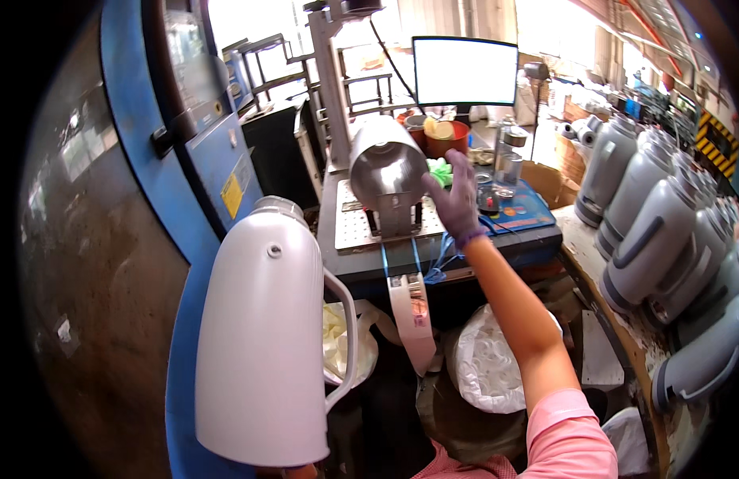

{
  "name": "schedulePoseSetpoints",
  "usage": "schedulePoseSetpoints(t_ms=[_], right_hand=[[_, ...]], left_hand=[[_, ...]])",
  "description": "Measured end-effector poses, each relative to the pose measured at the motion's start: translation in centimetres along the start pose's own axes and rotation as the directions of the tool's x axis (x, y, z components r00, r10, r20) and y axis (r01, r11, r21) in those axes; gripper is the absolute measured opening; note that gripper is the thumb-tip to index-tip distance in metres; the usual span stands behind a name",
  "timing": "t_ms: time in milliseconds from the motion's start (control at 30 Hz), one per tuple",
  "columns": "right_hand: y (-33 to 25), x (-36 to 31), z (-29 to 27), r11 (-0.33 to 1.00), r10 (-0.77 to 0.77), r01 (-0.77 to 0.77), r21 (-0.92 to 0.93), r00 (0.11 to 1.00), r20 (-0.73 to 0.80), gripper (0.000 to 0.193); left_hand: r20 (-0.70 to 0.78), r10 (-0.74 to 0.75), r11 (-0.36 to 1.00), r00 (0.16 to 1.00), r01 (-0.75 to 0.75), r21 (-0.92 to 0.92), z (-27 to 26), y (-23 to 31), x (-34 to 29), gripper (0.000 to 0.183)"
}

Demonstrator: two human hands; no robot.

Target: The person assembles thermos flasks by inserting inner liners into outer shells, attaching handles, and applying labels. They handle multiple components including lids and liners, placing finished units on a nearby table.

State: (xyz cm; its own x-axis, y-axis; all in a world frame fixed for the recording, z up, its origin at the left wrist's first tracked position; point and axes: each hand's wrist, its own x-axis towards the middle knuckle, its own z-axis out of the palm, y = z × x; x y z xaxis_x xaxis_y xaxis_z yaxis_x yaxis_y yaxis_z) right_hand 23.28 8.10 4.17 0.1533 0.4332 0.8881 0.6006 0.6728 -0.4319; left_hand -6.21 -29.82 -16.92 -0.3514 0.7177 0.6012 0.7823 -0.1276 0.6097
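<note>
A large pale grey jug with a side handle fills the left front, upright with its neck at the top. My left hand is almost wholly hidden behind the jug's base; only a sliver of my left arm shows at the lower edge, and the jug appears held up from there. My right hand, in a thin greyish-purple glove, reaches over the bench with fingers apart. Its fingertips are beside the right rim of a pale cylinder with a shiny metal inside, lying on a fixture; whether they touch is unclear.
An upright machine column rises behind the cylinder. A monitor, a red pot and a clear bottle stand on the bench. Several grey jugs crowd the right-hand table. A lined bin sits below; a blue cabinet stands left.
</note>
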Motion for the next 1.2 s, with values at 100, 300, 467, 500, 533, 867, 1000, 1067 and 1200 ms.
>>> schedulePoseSetpoints(t_ms=[100, 300, 467, 500, 533, 867, 1000, 1067, 1200], right_hand=[[-6.5, -6.1, -9.0, 0.621, 0.166, -0.482, 0.618, 0.851, 0.498, 0.047], [-9.1, -20.4, -21.7, -0.253, 0.179, -0.741, 0.621, 0.595, 0.783, 0.099], [-10.8, -28.3, -29.9, 0.5, 0.152, -0.749, 0.434, 0.57, 0.808, 0.121], [-12.6, -28.8, -30.3, 0.605, 0.13, -0.72, 0.341, 0.512, 0.849, 0.116], [-13.7, -29.1, -31.6, 0.645, 0.199, -0.71, 0.283, 0.514, 0.835, 0.108], [-14.7, -33.0, -77.6, 0.31, 0.094, -0.642, -0.701, 0.754, -0.65, 0.032], [-17.8, -38.7, -92.9, -0.415, 0.243, -0.757, -0.505, 0.442, -0.863, 0.064], [-17.5, -41.0, -92.5, -0.508, 0.384, -0.625, -0.593, 0.452, -0.805, 0.075], [-14.2, -38.4, -89.0, -0.711, 0.383, -0.503, -0.492, 0.31, -0.87, 0.055]], left_hand=[[0.313, -0.103, 0.923, 0.944, 0.208, -0.325, 0.4, 2.0, -2.1, 0.065], [0.639, 0.12, 0.622, 0.759, 0.444, -0.645, 0.4, 5.2, 1.9, 0.085], [0.51, 0.362, 0.275, 0.781, 0.433, -0.858, 5.8, 13.3, 5.7, 0.092], [0.527, 0.477, 0.29, 0.703, 0.44, -0.85, 6.3, 14.8, 5.7, 0.09], [0.535, 0.58, 0.307, 0.614, 0.444, -0.842, 6.8, 16.4, 5.7, 0.089], [0.704, 0.476, 0.492, 0.527, 0.504, -0.71, 6.6, 22.0, 6.3, 0.08], [0.697, 0.437, 0.546, 0.568, 0.448, -0.708, 6.9, 23.1, 6.0, 0.079], [0.691, 0.428, 0.575, 0.583, 0.414, -0.706, 6.7, 23.4, 6.1, 0.079], [0.674, 0.412, 0.619, 0.613, 0.354, -0.701, 6.6, 23.7, 6.2, 0.078]])
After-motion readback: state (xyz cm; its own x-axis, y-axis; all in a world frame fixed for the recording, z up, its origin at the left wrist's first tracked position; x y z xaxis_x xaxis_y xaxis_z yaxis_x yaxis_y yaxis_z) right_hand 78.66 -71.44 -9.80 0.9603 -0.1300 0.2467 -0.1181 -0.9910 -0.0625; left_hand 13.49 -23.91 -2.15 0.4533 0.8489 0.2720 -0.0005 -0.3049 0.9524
